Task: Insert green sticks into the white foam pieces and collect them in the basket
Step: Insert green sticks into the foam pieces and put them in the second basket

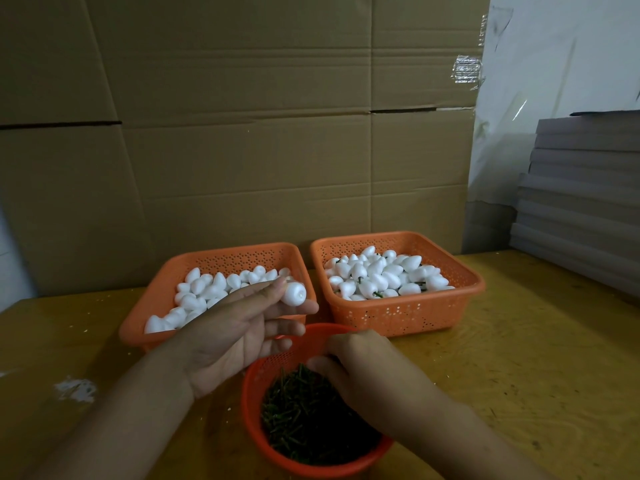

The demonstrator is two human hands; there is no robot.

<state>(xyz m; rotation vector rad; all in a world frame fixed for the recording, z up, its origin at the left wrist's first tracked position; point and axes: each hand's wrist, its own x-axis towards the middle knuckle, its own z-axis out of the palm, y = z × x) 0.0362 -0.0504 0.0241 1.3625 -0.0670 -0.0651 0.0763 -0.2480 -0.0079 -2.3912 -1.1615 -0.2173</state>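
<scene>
Nearest the camera, a round orange bowl point(258, 407) on the yellow wooden table point(519, 358), filled with a dark heap of green sticks point(304, 424). Over its far right rim, the right hand point(367, 368), back up, fingers curled down into the pile; fingertips hidden among the sticks, so cannot tell whether a stick is pinched or not. To the left and a little higher, the left hand point(235, 327), palm turned up, thumb and forefinger pinching one white foam piece point(294, 293) at the fingertips, flat dimpled end facing the camera, the other fingers stretched out loosely below it. No stick visible in that piece. White crumbs and a white smear point(76, 389) on the tabletop at the left.

Further back, two square orange perforated baskets side by side, close but apart. Left basket point(156, 299), partly behind the left hand, full of plain white foam pieces point(201, 289). Right basket point(398, 317), heaped with finished foam pieces point(384, 271), short green stems poking out between several of them.

Behind both, a wall of flattened brown cardboard point(242, 133). At far right, a white plastic sheet point(554, 81) and a stack of grey boards point(581, 195) resting on the table edge.
</scene>
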